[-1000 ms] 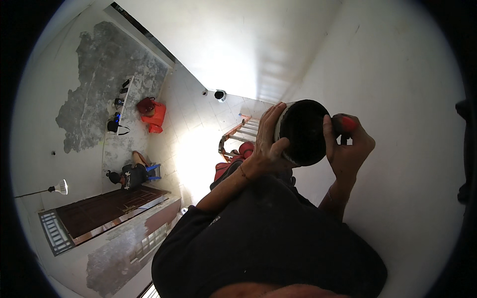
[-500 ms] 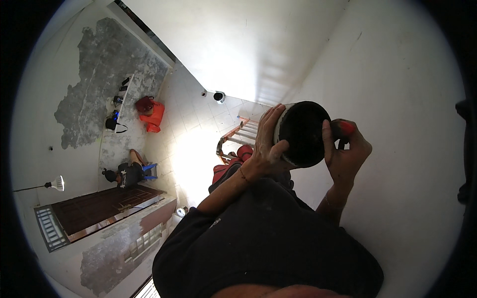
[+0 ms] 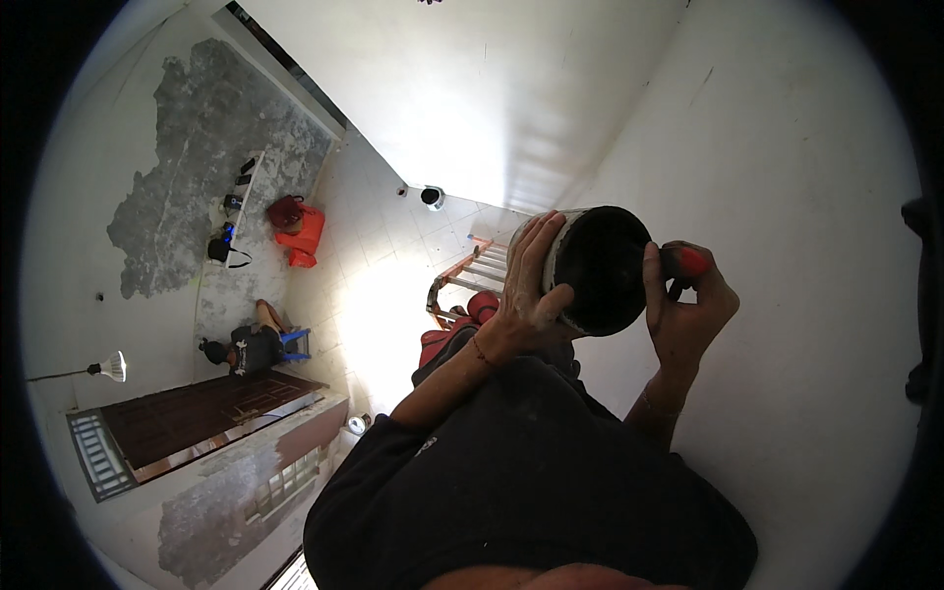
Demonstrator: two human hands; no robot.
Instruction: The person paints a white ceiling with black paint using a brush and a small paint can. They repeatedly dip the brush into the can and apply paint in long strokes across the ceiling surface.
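Note:
A pale round bucket with a black inside (image 3: 604, 270) is held in front of my chest, its mouth turned up toward me. Along its left side lies my left hand (image 3: 529, 285), fingers stretched over the wall and thumb near the rim, gripping it. Just right of the rim, my right hand (image 3: 693, 313) has its fingers closed round a dark tool with a red patch (image 3: 691, 262). The tool's working end is hidden, so its kind does not show. The right thumb and fingertips are close to the bucket's rim; whether they touch it I cannot tell.
Below me stands an orange ladder with metal rungs (image 3: 480, 270). A small dark-filled bucket (image 3: 432, 198) is on the tiled floor by the wall. To the left, a person sits on a blue stool (image 3: 295, 344). A bulb (image 3: 114, 366) hangs near the door (image 3: 211, 413).
The bucket has shifted slightly to the left and down, and a gap to the right-hand tool has widened a little. Both hands keep their holds.

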